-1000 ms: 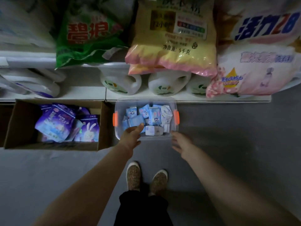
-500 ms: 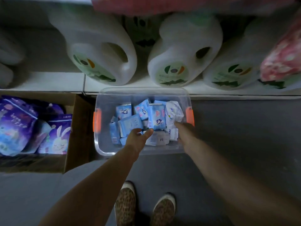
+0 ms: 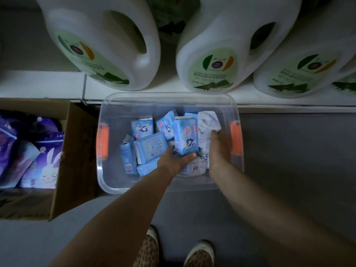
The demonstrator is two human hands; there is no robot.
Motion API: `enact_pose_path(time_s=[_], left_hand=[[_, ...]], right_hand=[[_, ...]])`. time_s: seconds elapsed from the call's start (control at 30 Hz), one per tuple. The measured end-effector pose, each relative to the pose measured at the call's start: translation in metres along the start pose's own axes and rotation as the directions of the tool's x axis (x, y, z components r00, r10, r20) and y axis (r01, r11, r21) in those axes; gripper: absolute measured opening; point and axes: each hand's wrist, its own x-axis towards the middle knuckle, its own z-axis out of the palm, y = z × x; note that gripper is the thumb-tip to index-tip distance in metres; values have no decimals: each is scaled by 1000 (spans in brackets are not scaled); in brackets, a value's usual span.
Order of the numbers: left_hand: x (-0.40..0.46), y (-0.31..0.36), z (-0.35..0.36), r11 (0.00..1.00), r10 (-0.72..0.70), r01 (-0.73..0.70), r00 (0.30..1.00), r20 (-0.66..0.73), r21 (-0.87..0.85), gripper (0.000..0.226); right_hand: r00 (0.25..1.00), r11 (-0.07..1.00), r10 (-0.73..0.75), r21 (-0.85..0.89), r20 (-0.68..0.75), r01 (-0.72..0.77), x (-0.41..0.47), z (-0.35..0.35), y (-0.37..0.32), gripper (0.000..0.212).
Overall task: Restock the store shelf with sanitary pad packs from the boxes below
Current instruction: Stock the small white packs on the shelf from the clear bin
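Reaching into the clear bin (image 3: 107, 170) below the shelf (image 3: 48, 83), a person's left hand (image 3: 173, 160) clasps a blue pack (image 3: 185, 136) while the right hand (image 3: 219, 147) grips a white pack (image 3: 207, 124), both apparently about to be lifted shelfward.

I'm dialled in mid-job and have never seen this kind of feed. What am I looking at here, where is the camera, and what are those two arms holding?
There is no machine here. The one camera sits on a person's head and looks down, so the two bare arms and the shoes at the bottom are their own. On the grey floor stands a clear plastic bin with orange latches, filled with light blue sanitary pad packs. The left hand grips an upright blue pack from below. The right hand grips a white pack beside it. Left of the bin is a cardboard box with purple packs showing a rabbit. Above, on the low white shelf, stand big white detergent jugs.
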Motion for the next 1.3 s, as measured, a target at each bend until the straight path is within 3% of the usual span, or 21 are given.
enact_pose_path(time_s=[0.1,0.23,0.43,0.57,0.73,0.87,0.97,1.07,1.17,1.3], left_hand=[[8,-4,8,991,-33,30,999,21,133,129],[4,-1,8,920,-81,83,996,-20,383,118],[-2,-1,-2,927,-126,142,990,-68,347,121],[12,-13,2,963,-125,133,991,-49,234,126],[3,-7,-19,994,-111,109,992,61,29,54],[0,-8,-47,968,-152,178,977,149,-178,61],[-6,-13,-67,899,-213,269,958,192,-347,44],[-8,-17,-81,818,-252,305,952,174,-487,42],[-3,-20,-87,756,-269,299,953,140,-583,57],[-5,-18,-90,711,-280,273,955,96,-647,60]], right_hand=[[999,996,20,91,27,-22,0,5,2,22],[963,953,242,157,115,-258,9,7,6,42],[906,918,318,147,279,-367,9,9,15,52],[904,919,304,159,301,-362,7,19,0,46],[885,921,312,119,347,-371,19,16,-12,50],[878,934,300,71,372,-349,21,8,-20,38],[895,952,280,18,346,-305,19,5,-20,33],[909,959,269,-1,319,-283,16,7,-19,38],[902,965,246,1,354,-264,13,12,-17,24],[911,979,181,18,372,-202,11,21,-16,17]])
